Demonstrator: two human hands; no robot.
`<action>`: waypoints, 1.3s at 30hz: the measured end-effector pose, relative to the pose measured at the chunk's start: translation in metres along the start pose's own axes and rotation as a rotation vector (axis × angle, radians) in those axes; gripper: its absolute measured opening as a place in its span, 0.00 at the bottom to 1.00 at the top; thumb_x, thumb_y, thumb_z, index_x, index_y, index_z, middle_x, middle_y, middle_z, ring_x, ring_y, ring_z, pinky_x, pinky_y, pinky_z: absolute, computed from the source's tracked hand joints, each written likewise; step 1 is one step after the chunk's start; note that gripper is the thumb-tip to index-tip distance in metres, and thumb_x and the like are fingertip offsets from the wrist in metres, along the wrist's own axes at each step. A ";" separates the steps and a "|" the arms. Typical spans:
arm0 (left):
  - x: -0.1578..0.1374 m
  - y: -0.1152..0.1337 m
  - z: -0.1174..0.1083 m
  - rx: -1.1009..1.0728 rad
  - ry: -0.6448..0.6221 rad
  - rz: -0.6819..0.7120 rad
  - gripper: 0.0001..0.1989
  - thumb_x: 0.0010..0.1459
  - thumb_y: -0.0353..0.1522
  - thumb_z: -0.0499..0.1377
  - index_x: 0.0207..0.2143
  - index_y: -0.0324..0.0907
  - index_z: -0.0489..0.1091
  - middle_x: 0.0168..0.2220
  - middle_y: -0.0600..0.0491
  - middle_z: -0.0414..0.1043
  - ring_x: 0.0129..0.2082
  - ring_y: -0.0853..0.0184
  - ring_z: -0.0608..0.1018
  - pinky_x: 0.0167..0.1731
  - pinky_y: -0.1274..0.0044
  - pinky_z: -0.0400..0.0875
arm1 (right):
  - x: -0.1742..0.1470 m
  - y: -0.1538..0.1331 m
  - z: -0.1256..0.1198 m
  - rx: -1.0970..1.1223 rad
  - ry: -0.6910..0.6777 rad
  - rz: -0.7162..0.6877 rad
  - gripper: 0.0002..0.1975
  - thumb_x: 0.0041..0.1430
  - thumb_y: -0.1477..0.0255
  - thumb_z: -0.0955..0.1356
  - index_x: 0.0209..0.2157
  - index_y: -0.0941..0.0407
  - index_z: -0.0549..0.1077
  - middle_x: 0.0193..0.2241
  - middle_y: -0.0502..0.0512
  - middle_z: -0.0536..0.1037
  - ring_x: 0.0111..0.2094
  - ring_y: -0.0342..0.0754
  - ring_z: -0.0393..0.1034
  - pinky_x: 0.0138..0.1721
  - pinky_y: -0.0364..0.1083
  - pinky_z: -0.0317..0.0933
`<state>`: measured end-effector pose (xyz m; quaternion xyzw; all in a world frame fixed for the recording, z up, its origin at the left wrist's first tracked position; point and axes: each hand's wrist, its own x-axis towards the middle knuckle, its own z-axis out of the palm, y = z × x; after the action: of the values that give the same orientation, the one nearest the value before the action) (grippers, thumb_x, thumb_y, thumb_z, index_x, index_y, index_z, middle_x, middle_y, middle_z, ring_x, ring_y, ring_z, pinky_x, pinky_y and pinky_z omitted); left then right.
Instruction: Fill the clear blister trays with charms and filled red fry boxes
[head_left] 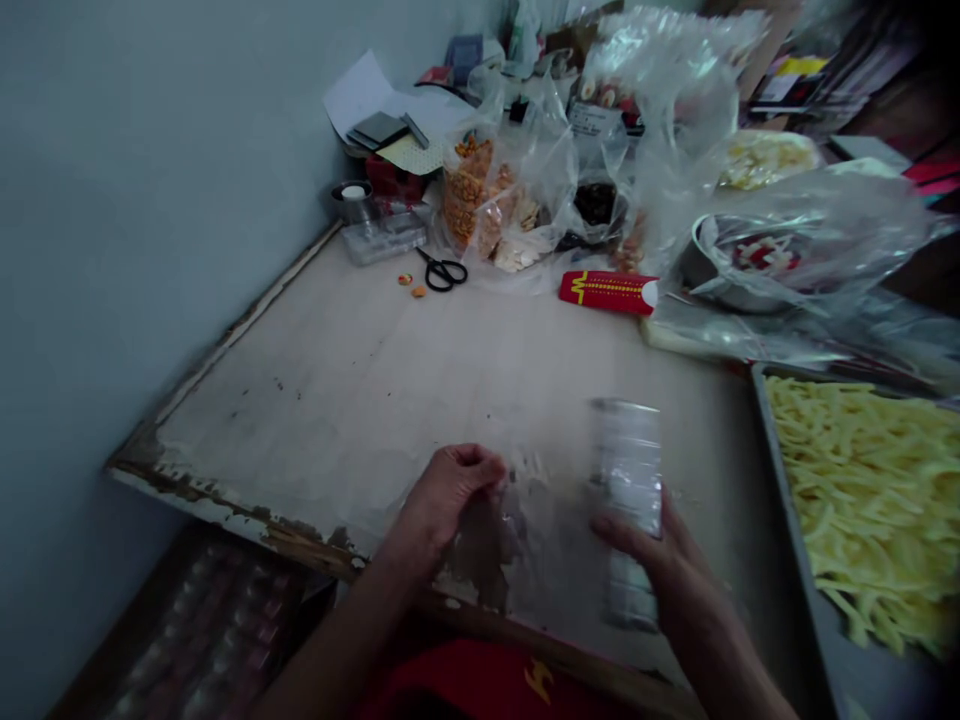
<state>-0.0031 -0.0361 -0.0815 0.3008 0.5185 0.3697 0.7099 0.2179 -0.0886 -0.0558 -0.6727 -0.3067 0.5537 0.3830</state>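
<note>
My right hand (671, 555) is closed around a long, shiny, ribbed pack (631, 465) that looks like clear or silvery plastic. It is held over the near part of the worktable (450, 370), thumb on its left side. To the left, my left hand (454, 485) is closed, thumb and index finger pinched together. From the pinch hangs thin clear plastic film (517, 500), stretching toward the pack. Blur hides the film's edges, and I cannot tell whether it joins the pack.
At right stands a metal tray (787, 530) of pale yellow strips (870, 500). Black scissors (444, 272), a red packet (607, 292), a clear plastic box (386, 238) and bagged snacks (480, 190) line the back. A wall (150, 200) borders the left side.
</note>
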 end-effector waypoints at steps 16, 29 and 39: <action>-0.033 -0.005 0.081 0.096 -0.139 0.156 0.11 0.53 0.38 0.67 0.27 0.40 0.74 0.27 0.52 0.74 0.29 0.68 0.74 0.34 0.76 0.70 | -0.018 0.016 0.002 -0.226 0.102 -0.307 0.57 0.38 0.60 0.78 0.68 0.51 0.53 0.56 0.61 0.70 0.53 0.63 0.69 0.52 0.59 0.67; -0.029 -0.006 0.034 0.925 0.132 0.234 0.26 0.53 0.44 0.66 0.52 0.44 0.74 0.36 0.48 0.81 0.35 0.58 0.80 0.35 0.72 0.70 | -0.038 0.028 -0.085 -0.051 0.142 -0.075 0.52 0.39 0.57 0.79 0.65 0.50 0.58 0.51 0.58 0.76 0.50 0.61 0.71 0.50 0.58 0.67; -0.041 -0.014 0.134 0.246 -0.276 0.128 0.10 0.55 0.38 0.66 0.30 0.40 0.73 0.29 0.53 0.76 0.30 0.68 0.77 0.35 0.76 0.71 | -0.032 0.035 -0.049 -0.299 0.237 -0.351 0.58 0.35 0.60 0.80 0.68 0.51 0.56 0.55 0.63 0.68 0.53 0.64 0.67 0.54 0.63 0.64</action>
<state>0.1210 -0.0835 -0.0338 0.4654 0.4372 0.3030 0.7074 0.2591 -0.1418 -0.0649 -0.7185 -0.4501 0.3448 0.4029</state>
